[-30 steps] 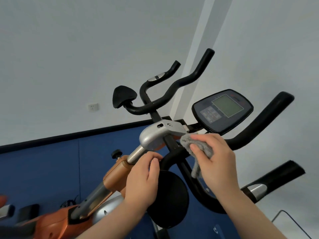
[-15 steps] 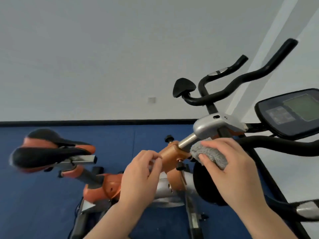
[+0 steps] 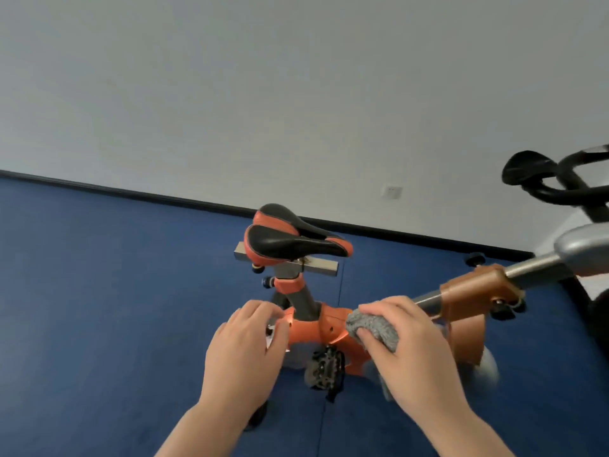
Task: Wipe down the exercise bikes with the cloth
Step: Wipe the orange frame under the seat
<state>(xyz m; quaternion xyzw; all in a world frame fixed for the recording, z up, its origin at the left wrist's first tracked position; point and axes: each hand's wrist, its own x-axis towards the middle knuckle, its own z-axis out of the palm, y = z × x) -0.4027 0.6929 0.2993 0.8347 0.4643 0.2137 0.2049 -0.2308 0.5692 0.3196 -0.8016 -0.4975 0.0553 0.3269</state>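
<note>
Grey cloth (image 3: 374, 326) sits bunched in the right hand (image 3: 408, 347), fingers curled over it and thumb pinning it from below, pressed against or just over the orange frame (image 3: 316, 328) of the bike, below the saddle (image 3: 293, 240). The left hand (image 3: 245, 344) holds nothing; its fingers are loosely bent and rest at the frame's left end, whether gripping or only touching I cannot tell. A pedal (image 3: 324, 366) hangs beneath the frame between the two hands, and the sloping tube (image 3: 428, 296) runs up to the right toward the handlebars (image 3: 560, 179).

The step in hand looks like wiping the main frame. To do it well, steady the bike with the left hand and draw the cloth along the frame in long overlapping passes, wrapping it round the curved sides instead of dabbing the top. Unbunching the cloth a little would give more contact. Mind the pedal and the knobs, where the cloth could snag.
</note>
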